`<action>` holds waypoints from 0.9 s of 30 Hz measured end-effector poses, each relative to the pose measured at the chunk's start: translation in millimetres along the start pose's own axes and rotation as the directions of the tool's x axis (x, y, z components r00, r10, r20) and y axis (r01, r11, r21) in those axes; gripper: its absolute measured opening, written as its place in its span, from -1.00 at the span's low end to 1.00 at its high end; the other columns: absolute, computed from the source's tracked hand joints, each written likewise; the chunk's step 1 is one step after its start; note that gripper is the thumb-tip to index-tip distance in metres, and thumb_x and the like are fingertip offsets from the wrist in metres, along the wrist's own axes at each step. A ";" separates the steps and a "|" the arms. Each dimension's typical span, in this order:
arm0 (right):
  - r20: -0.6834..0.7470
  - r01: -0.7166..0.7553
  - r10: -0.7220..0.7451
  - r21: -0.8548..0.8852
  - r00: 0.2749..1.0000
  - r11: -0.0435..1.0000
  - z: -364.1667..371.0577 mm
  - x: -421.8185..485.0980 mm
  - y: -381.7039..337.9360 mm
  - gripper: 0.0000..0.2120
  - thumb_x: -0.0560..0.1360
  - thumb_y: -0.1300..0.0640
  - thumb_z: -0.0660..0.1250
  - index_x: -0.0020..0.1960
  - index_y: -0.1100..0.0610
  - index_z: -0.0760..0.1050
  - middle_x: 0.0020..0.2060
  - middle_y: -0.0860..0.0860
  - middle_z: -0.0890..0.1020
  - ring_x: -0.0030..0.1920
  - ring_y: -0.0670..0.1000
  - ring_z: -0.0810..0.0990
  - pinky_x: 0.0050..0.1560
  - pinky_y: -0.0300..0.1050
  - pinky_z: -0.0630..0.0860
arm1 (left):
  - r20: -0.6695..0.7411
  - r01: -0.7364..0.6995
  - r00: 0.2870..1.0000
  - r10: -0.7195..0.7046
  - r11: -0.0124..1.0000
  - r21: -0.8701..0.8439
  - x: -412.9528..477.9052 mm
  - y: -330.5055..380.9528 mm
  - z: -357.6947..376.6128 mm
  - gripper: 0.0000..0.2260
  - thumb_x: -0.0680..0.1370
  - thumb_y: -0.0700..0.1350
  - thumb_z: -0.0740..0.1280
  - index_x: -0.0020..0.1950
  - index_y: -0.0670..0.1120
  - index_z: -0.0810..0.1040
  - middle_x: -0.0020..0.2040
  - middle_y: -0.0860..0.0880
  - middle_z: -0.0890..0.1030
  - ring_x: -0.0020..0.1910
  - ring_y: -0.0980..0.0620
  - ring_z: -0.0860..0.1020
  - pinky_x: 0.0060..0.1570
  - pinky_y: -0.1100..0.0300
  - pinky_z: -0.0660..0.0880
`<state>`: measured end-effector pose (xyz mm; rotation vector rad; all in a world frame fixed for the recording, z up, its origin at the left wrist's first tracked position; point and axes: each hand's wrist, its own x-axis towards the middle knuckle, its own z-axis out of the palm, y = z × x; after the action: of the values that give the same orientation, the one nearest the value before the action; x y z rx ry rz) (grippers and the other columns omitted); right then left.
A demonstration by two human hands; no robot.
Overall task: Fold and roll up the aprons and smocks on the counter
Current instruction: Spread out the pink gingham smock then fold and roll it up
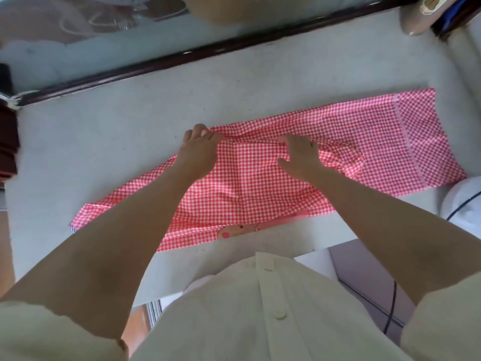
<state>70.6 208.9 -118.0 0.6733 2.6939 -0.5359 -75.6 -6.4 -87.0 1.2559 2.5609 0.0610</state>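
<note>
I have a red-and-white gingham smock (260, 183) spread lengthwise across the pale counter (117, 131), its near edge close to the counter's front lip. My left hand (199, 147) is at the far edge of the cloth with the fingers curled down, pinching the fabric. My right hand (299, 152) lies on the cloth just beside it, palm down, fingers together and pressing into a ridge of gathered fabric; I cannot tell whether it grips anything underneath.

The cloth looks thin and slick, so I judge the main risk is that the fold creeps: if I pull with the left hand while the right presses unevenly, the bunched wrinkles to the right of my right hand get trapped inside and the roll comes out lumpy or skewed. The near edge could also slide off the front of the counter and drag the rest askew.

A pink patch with dots (234, 231) peeks out at the near hem. I can read no writing, label or brand anywhere.
</note>
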 end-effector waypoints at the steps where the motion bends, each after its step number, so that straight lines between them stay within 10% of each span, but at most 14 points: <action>1: 0.032 -0.045 0.047 -0.058 0.998 0.997 2.2 5.6 -2.1 -0.51 0.54 0.00 0.29 0.43 0.08 0.28 0.35 0.08 0.42 0.40 0.14 0.32 0.44 0.18 0.14 | 0.037 0.011 0.999 -0.012 0.999 0.035 7.0 -5.4 0.2 -0.55 0.53 -0.30 0.17 0.40 -0.04 0.41 0.31 -0.07 0.52 0.37 -0.15 0.26 0.29 -0.03 0.18; 9: -0.138 -0.098 0.090 -0.051 0.986 0.994 -14.4 38.5 26.3 -0.81 0.53 0.12 0.24 0.01 0.20 0.56 -0.06 0.13 0.65 -0.02 0.17 0.62 0.08 0.02 0.49 | 0.050 0.159 0.983 -0.179 0.947 0.278 42.4 -33.1 -2.6 -0.77 0.51 -0.06 0.32 0.14 -0.05 0.59 0.03 -0.05 0.60 0.20 -0.13 0.36 0.18 -0.01 0.29; 14: -0.073 -0.185 0.176 -0.144 0.982 0.972 -0.6 50.6 21.3 -0.63 0.48 0.10 0.29 0.26 0.19 0.42 0.16 0.16 0.53 0.18 0.20 0.51 0.26 0.15 0.33 | -0.056 0.220 0.974 -0.218 0.975 0.030 35.5 -30.4 21.5 -0.48 0.44 -0.02 0.44 0.35 -0.11 0.40 0.31 -0.15 0.36 0.27 -0.18 0.34 0.28 -0.09 0.36; 18: -0.306 0.075 -0.085 -0.044 0.948 0.996 16.3 32.5 -10.4 -0.54 0.43 0.13 0.28 0.31 0.19 0.38 0.26 0.17 0.45 0.27 0.21 0.41 0.29 0.14 0.28 | -0.217 0.321 0.915 -0.338 0.940 -0.111 -15.1 -30.4 46.3 -0.51 0.52 0.07 0.31 0.36 -0.14 0.34 0.30 -0.20 0.38 0.23 -0.22 0.39 0.22 -0.19 0.38; 24: 0.199 0.458 -0.434 -0.093 0.879 0.884 62.7 4.3 -51.7 -0.37 0.54 -0.03 0.22 0.56 -0.01 0.11 0.57 0.05 0.05 0.56 0.09 0.01 0.52 0.21 0.00 | -0.058 0.580 0.805 -0.591 0.803 -0.136 -109.2 -28.4 84.7 -0.53 0.46 0.01 0.31 0.30 -0.17 0.41 0.27 -0.22 0.40 0.22 -0.25 0.37 0.23 -0.27 0.33; 27: 0.114 0.385 -0.373 -0.114 0.921 0.916 66.3 -1.7 -60.1 -0.37 0.49 0.00 0.31 0.51 0.05 0.20 0.54 0.09 0.16 0.53 0.13 0.11 0.51 0.17 0.04 | -0.096 0.662 0.729 -0.678 0.733 -0.155 -138.0 -36.1 89.6 -0.58 0.40 -0.13 0.39 0.21 -0.22 0.43 0.19 -0.24 0.43 0.15 -0.27 0.38 0.15 -0.24 0.39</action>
<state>55.6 130.7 -159.0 0.0811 2.7522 -0.4556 1.1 -144.3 -146.0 0.2193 2.9290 0.1437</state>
